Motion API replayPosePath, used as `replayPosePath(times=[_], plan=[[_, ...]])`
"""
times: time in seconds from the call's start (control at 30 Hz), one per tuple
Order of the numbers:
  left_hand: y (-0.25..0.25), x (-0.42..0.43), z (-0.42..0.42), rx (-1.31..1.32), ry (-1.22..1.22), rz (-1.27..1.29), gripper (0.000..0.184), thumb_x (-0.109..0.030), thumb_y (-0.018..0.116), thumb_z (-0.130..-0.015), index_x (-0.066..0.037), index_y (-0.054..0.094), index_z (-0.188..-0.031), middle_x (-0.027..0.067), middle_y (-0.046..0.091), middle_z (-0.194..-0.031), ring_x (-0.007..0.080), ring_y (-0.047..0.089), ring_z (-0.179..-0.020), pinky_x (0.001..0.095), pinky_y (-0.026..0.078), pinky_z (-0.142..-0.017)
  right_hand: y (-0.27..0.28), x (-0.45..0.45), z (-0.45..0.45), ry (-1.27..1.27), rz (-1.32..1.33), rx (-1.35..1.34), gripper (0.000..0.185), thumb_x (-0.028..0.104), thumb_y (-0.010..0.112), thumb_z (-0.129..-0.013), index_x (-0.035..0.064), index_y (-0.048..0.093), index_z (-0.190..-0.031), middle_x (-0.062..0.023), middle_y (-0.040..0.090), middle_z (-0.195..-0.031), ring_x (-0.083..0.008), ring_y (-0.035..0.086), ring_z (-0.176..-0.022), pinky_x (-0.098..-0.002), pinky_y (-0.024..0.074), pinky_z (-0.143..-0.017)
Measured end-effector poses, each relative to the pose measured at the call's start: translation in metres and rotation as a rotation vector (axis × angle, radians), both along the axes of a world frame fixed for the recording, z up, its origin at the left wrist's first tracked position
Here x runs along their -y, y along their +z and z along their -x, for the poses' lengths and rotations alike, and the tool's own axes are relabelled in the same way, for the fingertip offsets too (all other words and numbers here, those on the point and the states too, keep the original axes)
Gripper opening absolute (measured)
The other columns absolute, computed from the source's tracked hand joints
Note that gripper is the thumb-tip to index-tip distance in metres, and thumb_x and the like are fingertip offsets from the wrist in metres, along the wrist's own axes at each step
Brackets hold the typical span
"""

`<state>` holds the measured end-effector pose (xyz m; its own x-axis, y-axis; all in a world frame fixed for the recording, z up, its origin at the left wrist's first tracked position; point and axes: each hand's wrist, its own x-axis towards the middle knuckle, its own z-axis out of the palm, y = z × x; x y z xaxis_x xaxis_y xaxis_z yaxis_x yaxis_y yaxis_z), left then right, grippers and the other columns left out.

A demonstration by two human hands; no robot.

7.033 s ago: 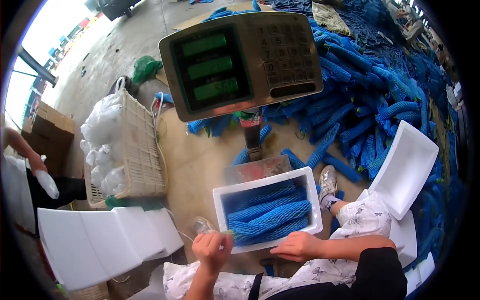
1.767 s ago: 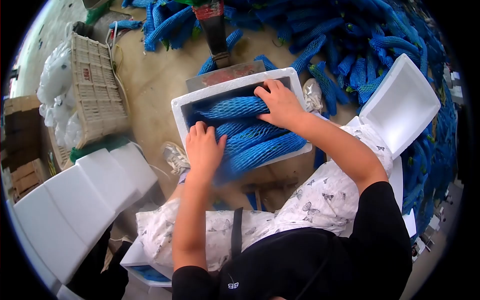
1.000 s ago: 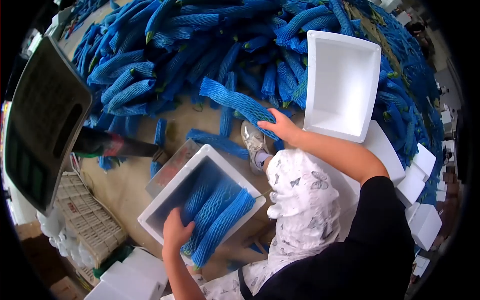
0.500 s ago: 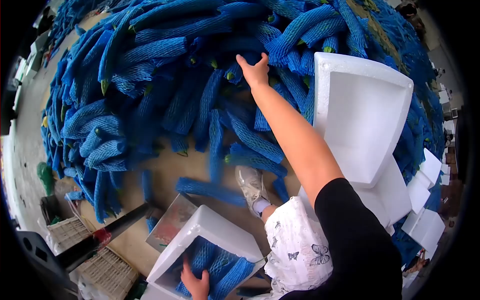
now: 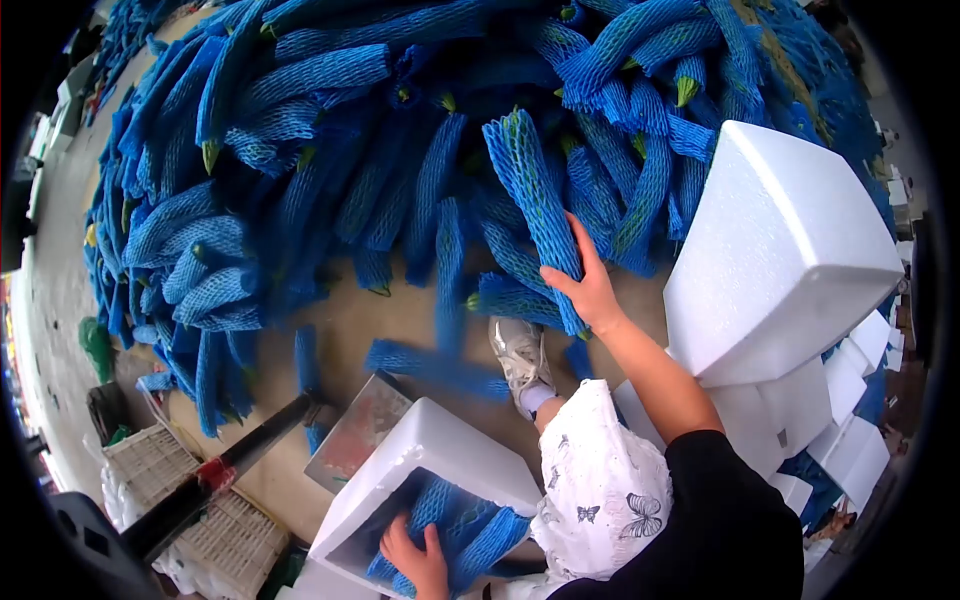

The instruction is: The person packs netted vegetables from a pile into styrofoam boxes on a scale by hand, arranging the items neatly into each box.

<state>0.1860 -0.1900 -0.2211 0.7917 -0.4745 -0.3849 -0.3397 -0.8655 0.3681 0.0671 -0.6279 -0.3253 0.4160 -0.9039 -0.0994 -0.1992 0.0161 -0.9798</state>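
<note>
My right hand [image 5: 590,285] is wrapped round the lower end of a long green vegetable in blue foam netting [image 5: 532,205], held up in front of the pile. My left hand [image 5: 415,555] rests inside the white foam box [image 5: 440,450] at the bottom, fingers apart, against the blue-netted vegetables [image 5: 490,545] lying there. The box stands tilted in view beside the scale's metal plate [image 5: 360,430].
A large pile of netted vegetables [image 5: 210,240] spreads across the top. White foam boxes [image 5: 775,260] stand at the right. The scale's post [image 5: 250,450] and a woven plastic crate [image 5: 225,540] are at lower left. My shoe [image 5: 520,352] is mid-floor.
My right hand has taken hold of a netted vegetable and drawn it back from the pile. The upright foam box at the right has tipped over, its outside now showing. My left hand stays in the lower box.
</note>
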Motion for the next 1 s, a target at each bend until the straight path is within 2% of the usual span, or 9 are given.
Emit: replayPosePath(times=[0.07, 0.13, 0.3, 0.5, 0.63, 0.77, 0.87, 0.93, 1.0], plan=[[0.013, 0.004, 0.003, 0.052, -0.073, 0.07, 0.052, -0.015, 0.078, -0.065, -0.005, 0.055, -0.111, 0.0133, 0.06, -0.108, 0.0352, 0.052, -0.107, 0.0445, 0.032, -0.101, 0.014, -0.015, 0.0, 0.116, 0.311, -0.045, 0.084, 0.008, 0.071, -0.078, 0.0128, 0.028, -0.149, -0.0155, 0.06, -0.117, -0.0215, 0.061, -0.101, -0.0307, 0.0481, -0.089], [0.016, 0.006, 0.009, 0.124, -0.078, 0.09, 0.054, -0.016, 0.077, -0.065, -0.006, 0.057, -0.114, 0.0118, 0.06, -0.113, 0.0326, 0.051, -0.11, 0.0446, 0.03, -0.103, 0.041, -0.026, -0.013, 0.275, 0.22, -0.119, 0.08, 0.011, 0.074, -0.079, 0.0127, 0.033, -0.148, -0.0146, 0.056, -0.13, -0.0207, 0.057, -0.113, -0.031, 0.0418, -0.099], [0.016, 0.011, 0.01, 0.194, -0.074, 0.052, 0.055, -0.018, 0.076, -0.069, -0.014, 0.059, -0.121, 0.0101, 0.058, -0.114, 0.0292, 0.052, -0.111, 0.0426, 0.031, -0.102, 0.113, -0.063, -0.046, 0.588, 0.416, -0.199, 0.075, 0.01, 0.075, -0.076, 0.0143, 0.041, -0.143, -0.0144, 0.054, -0.133, -0.0296, 0.057, -0.116, -0.034, 0.0449, -0.099], [0.018, -0.001, 0.019, 0.172, -0.063, 0.165, 0.06, -0.021, 0.074, -0.075, -0.011, 0.052, -0.13, 0.0145, 0.052, -0.125, 0.0331, 0.048, -0.118, 0.049, 0.031, -0.107, 0.166, -0.151, -0.094, 1.15, 0.99, -0.155, 0.08, 0.005, 0.076, -0.072, 0.0283, 0.044, -0.142, -0.008, 0.051, -0.112, -0.0264, 0.062, -0.084, -0.0317, 0.0544, -0.066], [0.026, -0.021, 0.029, 0.162, -0.064, 0.268, 0.064, -0.017, 0.071, -0.077, -0.009, 0.048, -0.135, 0.0161, 0.049, -0.131, 0.0359, 0.044, -0.124, 0.0531, 0.029, -0.108, 0.124, -0.227, -0.106, 1.39, 1.144, -0.252, 0.07, 0.018, 0.066, -0.086, 0.0277, 0.033, -0.148, -0.0136, 0.045, -0.134, -0.0301, 0.047, -0.122, -0.0436, 0.0377, -0.105], [0.063, -0.055, 0.029, 0.176, -0.058, 0.39, 0.03, -0.012, 0.073, -0.075, -0.006, 0.064, -0.103, 0.0128, 0.062, -0.106, 0.0325, 0.059, -0.1, 0.0462, 0.044, -0.092, 0.171, -0.222, -0.102, 1.244, 0.984, -0.101, 0.067, 0.022, 0.065, -0.089, 0.0161, 0.033, -0.147, -0.0129, 0.039, -0.144, -0.0332, 0.041, -0.129, -0.0456, 0.0338, -0.108], [0.112, -0.094, 0.02, 0.445, -0.165, 0.388, 0.02, -0.009, 0.074, -0.069, -0.012, 0.055, -0.067, 0.0024, 0.056, -0.066, 0.0214, 0.055, -0.064, 0.0356, 0.041, -0.067, 0.232, -0.208, -0.062, 1.121, 0.988, -0.119, 0.042, 0.006, 0.069, -0.079, 0.0092, 0.058, -0.119, -0.013, 0.059, -0.117, -0.0295, 0.059, -0.101, -0.038, 0.0503, -0.083], [0.127, -0.119, 0.013, 0.521, -0.208, 0.397, 0.024, -0.01, 0.073, -0.065, -0.014, 0.049, -0.061, 0.0012, 0.05, -0.059, 0.0202, 0.051, -0.056, 0.0345, 0.037, -0.064, 0.262, -0.23, -0.034, 1.135, 0.896, -0.056, 0.015, 0.011, 0.073, -0.075, 0.0099, 0.067, -0.088, -0.0051, 0.064, -0.076, -0.0242, 0.063, -0.07, -0.0337, 0.0501, -0.064], [0.126, -0.131, 0.003, 0.57, -0.224, 0.457, 0.024, -0.007, 0.069, -0.065, -0.012, 0.048, -0.057, 0.0035, 0.047, -0.056, 0.0218, 0.049, -0.054, 0.0338, 0.036, -0.065, 0.267, -0.266, -0.013, 1.273, 0.795, -0.036, 0.012, 0.015, 0.075, -0.073, 0.0119, 0.064, -0.075, -0.0021, 0.06, -0.068, -0.0203, 0.058, -0.057, -0.0301, 0.0443, -0.053]])
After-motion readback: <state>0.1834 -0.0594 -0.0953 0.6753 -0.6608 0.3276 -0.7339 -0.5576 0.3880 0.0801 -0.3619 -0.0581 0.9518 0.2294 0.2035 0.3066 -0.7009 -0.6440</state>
